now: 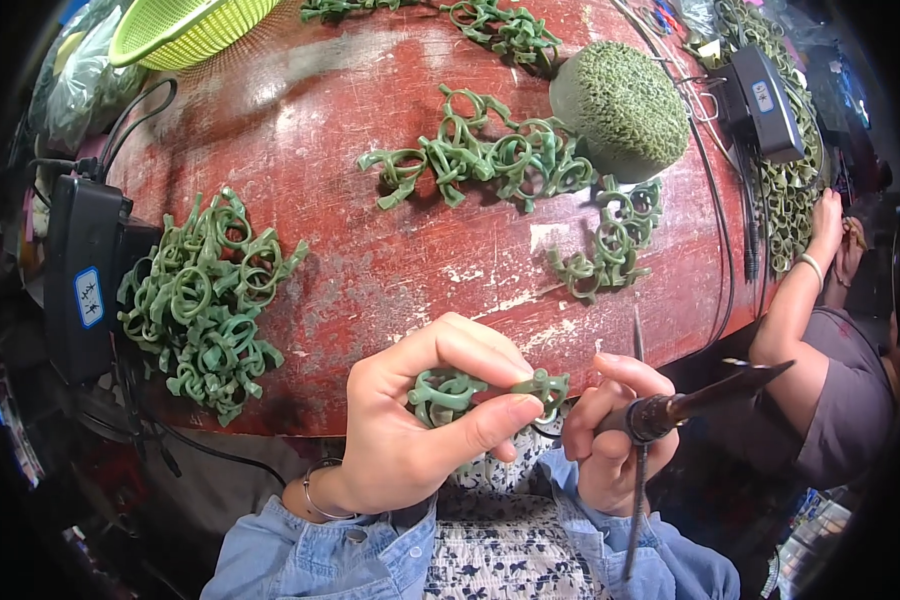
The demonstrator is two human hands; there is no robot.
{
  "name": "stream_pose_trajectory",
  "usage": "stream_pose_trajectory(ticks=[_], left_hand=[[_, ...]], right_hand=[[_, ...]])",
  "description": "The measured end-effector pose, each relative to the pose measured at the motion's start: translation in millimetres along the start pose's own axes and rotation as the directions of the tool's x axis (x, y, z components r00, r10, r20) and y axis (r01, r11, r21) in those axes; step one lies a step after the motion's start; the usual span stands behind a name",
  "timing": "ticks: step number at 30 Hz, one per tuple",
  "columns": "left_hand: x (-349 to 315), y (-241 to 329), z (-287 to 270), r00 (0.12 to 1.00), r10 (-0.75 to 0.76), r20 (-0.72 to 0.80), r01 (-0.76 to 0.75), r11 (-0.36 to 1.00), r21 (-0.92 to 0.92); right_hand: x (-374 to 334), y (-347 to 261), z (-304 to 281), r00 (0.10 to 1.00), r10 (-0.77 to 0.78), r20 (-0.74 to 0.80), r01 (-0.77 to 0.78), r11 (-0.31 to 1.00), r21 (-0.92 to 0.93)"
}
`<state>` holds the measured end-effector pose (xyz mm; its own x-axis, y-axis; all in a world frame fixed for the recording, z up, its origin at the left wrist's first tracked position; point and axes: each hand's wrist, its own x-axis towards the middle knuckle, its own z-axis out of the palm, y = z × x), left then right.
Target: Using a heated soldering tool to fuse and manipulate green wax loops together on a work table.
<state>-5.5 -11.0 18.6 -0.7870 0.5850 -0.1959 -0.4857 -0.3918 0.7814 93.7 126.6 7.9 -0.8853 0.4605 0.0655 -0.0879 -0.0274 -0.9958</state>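
Green ring pieces (444, 392), looped, knob-ended

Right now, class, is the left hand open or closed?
Closed: the left hand curls around green ring pieces, which show within its grip.

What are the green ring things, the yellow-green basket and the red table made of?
The green ring things look like wax, maybe plastic: smooth-looking, with a soft shine. The yellow-green basket is probably plastic: bright, slightly glossy and full of little holes. The red table may be painted wood: its slightly shiny coat is scratched, with pale patches, but what's underneath is hard to tell.
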Motion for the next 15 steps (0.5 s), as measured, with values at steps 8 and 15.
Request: stream_pose_trajectory(ticks=[8,15], left_hand=[[5.9,-4.6,-4.3,0.996,-0.009,-0.084,0.008,1.0,-0.009],[8.9,-4.6,-5.2,0.993,-0.031,-0.116,0.03,1.0,-0.007]], right_hand=[[-2.3,14.3,-21.9,0.992,-0.077,0.098,0.112,0.897,-0.428],[2.3,9.1,-33.2,0.975,-0.074,0.21,0.205,0.669,-0.714]])
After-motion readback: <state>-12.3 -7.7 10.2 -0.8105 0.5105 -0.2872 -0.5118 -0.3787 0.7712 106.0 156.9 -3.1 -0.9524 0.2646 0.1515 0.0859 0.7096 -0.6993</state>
